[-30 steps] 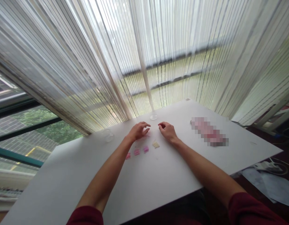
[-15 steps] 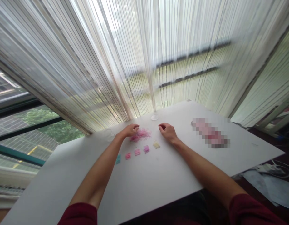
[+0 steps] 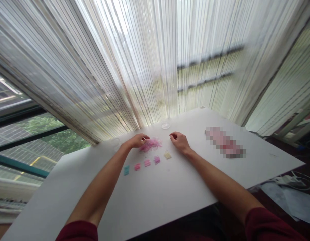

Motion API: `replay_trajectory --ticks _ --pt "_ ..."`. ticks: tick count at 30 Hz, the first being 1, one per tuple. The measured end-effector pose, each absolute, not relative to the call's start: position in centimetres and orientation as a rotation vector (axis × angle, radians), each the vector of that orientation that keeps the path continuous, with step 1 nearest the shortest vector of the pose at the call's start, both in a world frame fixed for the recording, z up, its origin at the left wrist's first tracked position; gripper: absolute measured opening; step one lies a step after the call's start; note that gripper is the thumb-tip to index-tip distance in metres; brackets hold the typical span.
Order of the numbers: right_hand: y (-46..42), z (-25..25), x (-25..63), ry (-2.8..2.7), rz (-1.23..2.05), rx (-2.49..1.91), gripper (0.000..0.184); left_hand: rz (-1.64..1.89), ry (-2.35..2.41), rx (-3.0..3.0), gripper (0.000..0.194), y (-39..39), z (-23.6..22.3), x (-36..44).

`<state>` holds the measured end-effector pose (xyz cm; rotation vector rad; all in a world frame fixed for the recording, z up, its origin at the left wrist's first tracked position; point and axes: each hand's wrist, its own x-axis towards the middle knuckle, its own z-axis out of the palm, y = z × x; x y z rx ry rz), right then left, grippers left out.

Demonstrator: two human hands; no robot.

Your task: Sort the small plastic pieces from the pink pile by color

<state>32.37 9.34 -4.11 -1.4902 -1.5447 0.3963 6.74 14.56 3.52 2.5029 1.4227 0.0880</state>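
Note:
A loose pink pile of thin rubber bands (image 3: 152,144) lies on the white table (image 3: 155,194) between my hands. My left hand (image 3: 138,140) rests at the pile's left edge, fingers curled in a pinch touching it. My right hand (image 3: 179,141) lies to the pile's right, fingers curled, apart from it. In front of the pile runs a row of small sorted heaps: a teal one (image 3: 126,169), pink ones (image 3: 137,166) (image 3: 147,162), a magenta one (image 3: 157,159) and a pale yellow one (image 3: 167,155).
A small clear round dish (image 3: 165,126) stands at the table's far edge by the striped sheer curtain (image 3: 135,60). Another clear dish (image 3: 115,143) sits far left. A blurred pink patch (image 3: 225,142) lies at the right. Cables and papers (image 3: 288,187) are on the floor.
My left hand slid left off the top of the pink pile to its left edge, uncovering the pile and the teal heap. My right hand stayed put.

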Motion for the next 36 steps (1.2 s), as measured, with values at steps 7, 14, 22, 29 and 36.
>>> replay_trajectory --ticks 7,14,22,29,36 --pt "9.4 -4.2 32.4 -1.544 0.399 -1.481 0.017 0.158 1.430 2.511 0.026 14.1 3.4 6.7" --pt "9.5 -4.4 32.4 -1.542 0.371 -1.473 0.018 0.213 1.429 2.513 0.028 14.2 4.0 5.9" --pt "9.2 -4.0 32.3 -1.548 0.400 -1.488 0.017 0.251 1.412 2.494 0.026 13.8 3.8 6.0" --pt "9.1 -3.9 32.3 -1.573 0.391 -1.452 0.016 0.303 1.381 2.508 0.022 13.7 4.1 6.6" --pt "7.9 -3.2 31.2 -1.696 0.314 -1.216 0.014 0.403 1.316 2.512 0.020 12.8 5.0 7.2"
